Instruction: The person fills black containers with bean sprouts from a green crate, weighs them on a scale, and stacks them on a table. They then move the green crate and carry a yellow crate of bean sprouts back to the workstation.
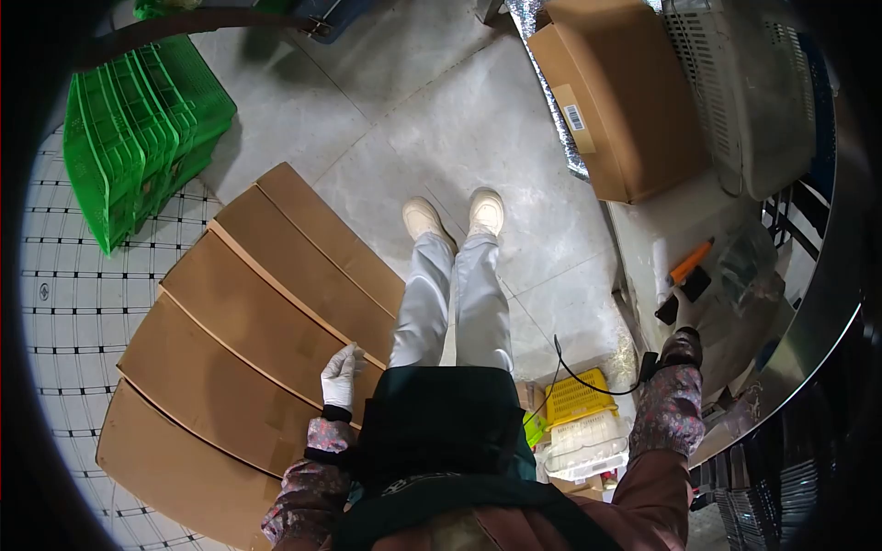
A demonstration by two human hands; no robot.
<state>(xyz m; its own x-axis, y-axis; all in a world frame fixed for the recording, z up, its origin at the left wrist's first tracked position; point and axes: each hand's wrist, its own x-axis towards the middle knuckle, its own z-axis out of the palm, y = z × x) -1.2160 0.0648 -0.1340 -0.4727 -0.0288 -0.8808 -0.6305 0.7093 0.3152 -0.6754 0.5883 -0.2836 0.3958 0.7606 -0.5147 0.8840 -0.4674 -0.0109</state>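
My left hand [338, 376], in a white glove, hangs over the row of brown cardboard boxes [248, 340] at my left. Its fingers are curled together and nothing shows in them. On the right, my right hand [682, 347] is dark and reaches to the edge of a cluttered pale surface [643, 239]; its fingers are too dark to make out. Just beyond it lie a small black object [667, 310], an orange-handled tool [691, 263] and a white roll [661, 266]. A black cable [588, 384] loops beside my right wrist.
Stacked green crates [142, 138] stand at the far left. A large cardboard box [625, 101] and a pale plastic basket [735, 92] are at the upper right. Close by my right leg are a yellow basket [576, 397] and a clear container [588, 450]. Grey tiled floor [367, 110] stretches ahead.
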